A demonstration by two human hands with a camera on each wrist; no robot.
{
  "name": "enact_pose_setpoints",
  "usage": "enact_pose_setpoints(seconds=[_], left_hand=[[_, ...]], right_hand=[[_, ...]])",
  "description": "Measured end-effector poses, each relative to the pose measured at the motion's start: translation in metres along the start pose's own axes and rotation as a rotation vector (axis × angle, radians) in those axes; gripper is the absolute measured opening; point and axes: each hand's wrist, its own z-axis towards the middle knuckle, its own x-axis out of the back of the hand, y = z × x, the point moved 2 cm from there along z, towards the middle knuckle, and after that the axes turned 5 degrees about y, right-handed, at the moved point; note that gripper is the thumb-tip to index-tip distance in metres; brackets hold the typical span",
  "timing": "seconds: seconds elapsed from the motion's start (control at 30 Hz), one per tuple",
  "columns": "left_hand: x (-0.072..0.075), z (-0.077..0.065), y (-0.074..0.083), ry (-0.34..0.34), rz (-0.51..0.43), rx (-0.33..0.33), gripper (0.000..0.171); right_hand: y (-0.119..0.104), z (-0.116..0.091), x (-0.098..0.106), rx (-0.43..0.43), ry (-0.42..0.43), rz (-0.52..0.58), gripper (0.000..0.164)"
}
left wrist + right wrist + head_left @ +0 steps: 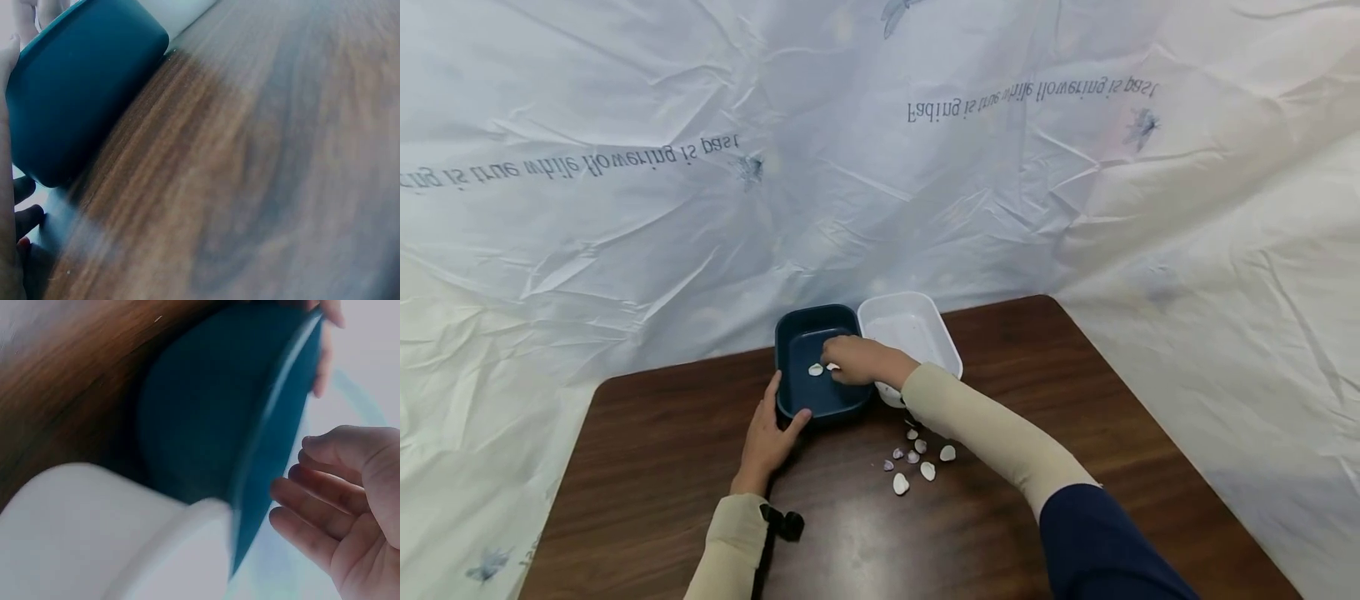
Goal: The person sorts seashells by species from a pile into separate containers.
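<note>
A dark blue rectangular basin (820,408) stands on the table, and my left hand (767,437) holds its near left corner. In the head view the thumb lies over the near rim and the fingers run along the outer left side. My right hand (856,360) reaches over the basin with its fingers loosely bent. One white shell (816,369) lies on the basin floor; another shell (832,367) shows right by the right fingertips. In the right wrist view, nothing is visible between thumb and fingers (306,544). The right forearm partly covers a white basin (906,321).
Several small white and purplish shells (928,471) lie scattered on the brown wooden table (1000,517), in front of the white basin. Something pale sits partly hidden under the right wrist. A printed white cloth (820,183) hangs behind the table's far edge.
</note>
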Motion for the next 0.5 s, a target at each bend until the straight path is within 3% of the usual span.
enact_pose_setpoints(seconds=[0.2, 0.5], left_hand=[[-0.001, 0.002, -0.001, 0.001, -0.006, -0.025, 0.093], [0.000, 0.002, 0.001, 0.000, 0.016, -0.016, 0.095]], right_hand=[[-0.010, -0.019, 0.008, 0.009, 0.053, 0.031, 0.031], [-0.007, -0.052, 0.009, 0.005, 0.106, 0.065, 0.028]])
